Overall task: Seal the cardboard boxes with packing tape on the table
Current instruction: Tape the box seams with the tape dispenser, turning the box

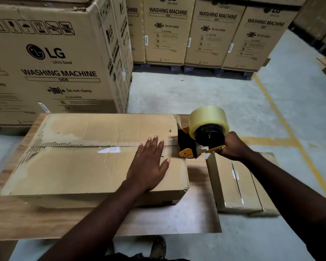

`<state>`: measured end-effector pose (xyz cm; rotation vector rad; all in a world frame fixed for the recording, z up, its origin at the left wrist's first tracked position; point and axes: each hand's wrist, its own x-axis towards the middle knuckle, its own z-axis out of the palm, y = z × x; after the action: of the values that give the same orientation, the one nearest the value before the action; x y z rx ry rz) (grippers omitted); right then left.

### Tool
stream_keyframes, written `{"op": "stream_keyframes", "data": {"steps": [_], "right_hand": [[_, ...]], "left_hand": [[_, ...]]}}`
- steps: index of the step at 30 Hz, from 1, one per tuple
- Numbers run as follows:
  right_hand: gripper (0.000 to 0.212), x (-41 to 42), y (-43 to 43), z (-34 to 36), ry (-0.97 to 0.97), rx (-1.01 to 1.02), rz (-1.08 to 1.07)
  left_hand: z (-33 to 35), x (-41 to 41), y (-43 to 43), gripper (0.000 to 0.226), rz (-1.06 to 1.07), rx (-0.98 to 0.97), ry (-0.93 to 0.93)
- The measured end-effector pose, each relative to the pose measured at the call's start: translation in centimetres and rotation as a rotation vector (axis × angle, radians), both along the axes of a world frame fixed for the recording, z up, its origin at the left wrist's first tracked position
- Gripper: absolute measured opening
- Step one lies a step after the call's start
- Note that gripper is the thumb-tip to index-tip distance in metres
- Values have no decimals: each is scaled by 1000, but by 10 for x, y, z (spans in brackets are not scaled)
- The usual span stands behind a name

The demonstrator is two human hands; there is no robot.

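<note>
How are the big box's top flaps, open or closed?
Closed. Both flaps of the big box lie flat, meeting at the middle seam; the left hand presses them, the right hand holds the tape dispenser there.

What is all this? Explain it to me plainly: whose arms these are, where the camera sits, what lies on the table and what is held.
There is no machine here: a person works with bare hands. The single picture comes from a camera worn on the head, looking forward and down. On the wooden table lies a large cardboard box, its top flaps closed along a middle seam. The left hand presses flat on that seam, fingers straight. The right hand grips the handle of a tape dispenser, which carries a roll of clear tape and is set at the box's right end. A smaller box, already taped, sits just past the table's right edge. Behind stand big washing machine cartons.
</note>
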<state>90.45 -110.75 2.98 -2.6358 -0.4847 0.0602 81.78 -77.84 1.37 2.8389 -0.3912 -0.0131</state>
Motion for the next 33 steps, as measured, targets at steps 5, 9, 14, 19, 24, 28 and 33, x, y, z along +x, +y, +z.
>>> {"op": "stream_keyframes", "data": {"steps": [5, 9, 14, 19, 24, 28, 33], "right_hand": [[18, 2, 8, -2, 3, 64, 8], [24, 3, 3, -6, 35, 65, -5], [23, -2, 1, -6, 37, -5, -20], [48, 1, -20, -9, 22, -42, -109], [41, 9, -39, -10, 25, -102, -53], [33, 21, -48, -28, 96, -156, -124], [54, 16, -38, -33, 173, -68, -289]], "left_hand": [[5, 3, -9, 69, -87, 42, 27], [6, 12, -29, 70, -209, -30, -2], [4, 13, -24, 71, -203, -79, -6], [4, 14, -26, 70, -201, -77, -6], [1, 14, -23, 67, -205, -54, -10], [-1, 13, -22, 68, -205, -55, -10], [-2, 14, -22, 68, -203, -61, -13]]}}
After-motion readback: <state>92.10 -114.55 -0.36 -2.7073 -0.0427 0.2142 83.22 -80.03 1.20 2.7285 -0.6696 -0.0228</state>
